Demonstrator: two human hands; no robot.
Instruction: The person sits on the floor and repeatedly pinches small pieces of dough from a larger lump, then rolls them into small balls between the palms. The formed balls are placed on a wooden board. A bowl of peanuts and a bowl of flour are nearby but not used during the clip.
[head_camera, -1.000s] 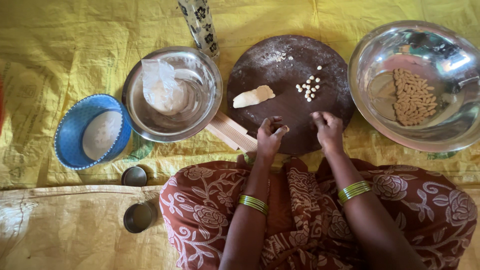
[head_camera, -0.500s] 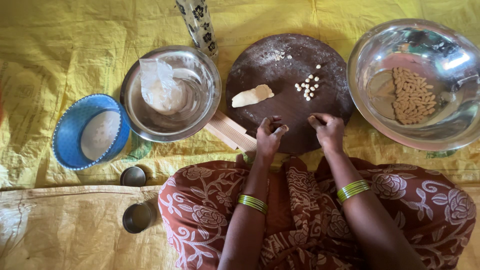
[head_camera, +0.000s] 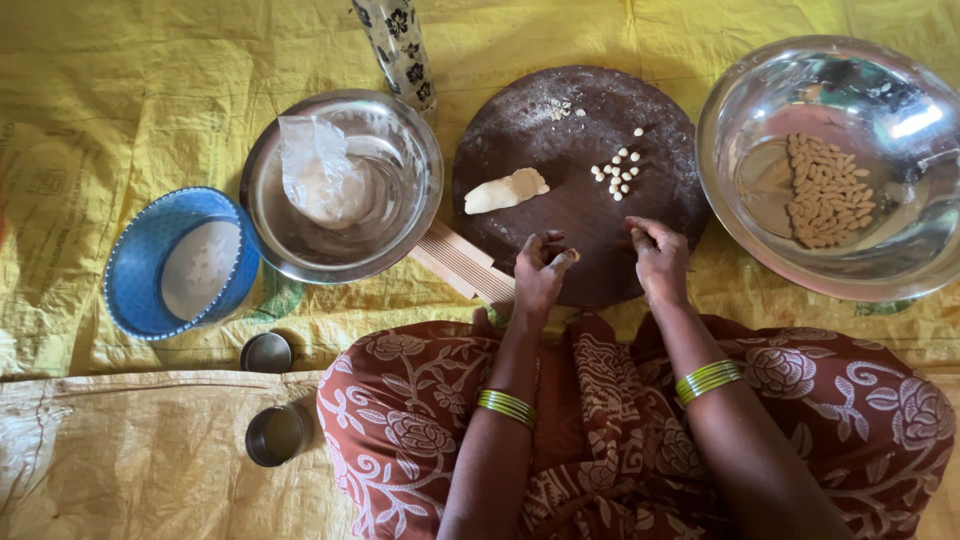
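**Dough pinched over the dark board**

Dark wood carries the work: both hands hover at the near edge of a round board (head_camera: 575, 180). The left hand (head_camera: 540, 275) has fingers curled, thumb and forefinger pinched together on a small bit of dough that is barely visible. The right hand (head_camera: 658, 262) is curled the same way, fingertips closed on a tiny piece; what exactly it grips is too small to tell. The two hands are near each other but apart.

Just beyond them on the board lies a pale dough lump (head_camera: 506, 190), and to its right a cluster of small dough pellets (head_camera: 620, 175). A ribbed wooden block (head_camera: 462, 262) touches the board's left edge.

Left of the board stands a steel bowl (head_camera: 270, 225) with a plastic bag (head_camera: 320, 175) in it; further left, a blue bowl (head_camera: 135, 285). Right of the board, a big steel bowl (head_camera: 750, 235) holds shaped dough pieces (head_camera: 825, 190). Two small steel cups (head_camera: 270, 390) sit on the yellow sheet (head_camera: 120, 100).
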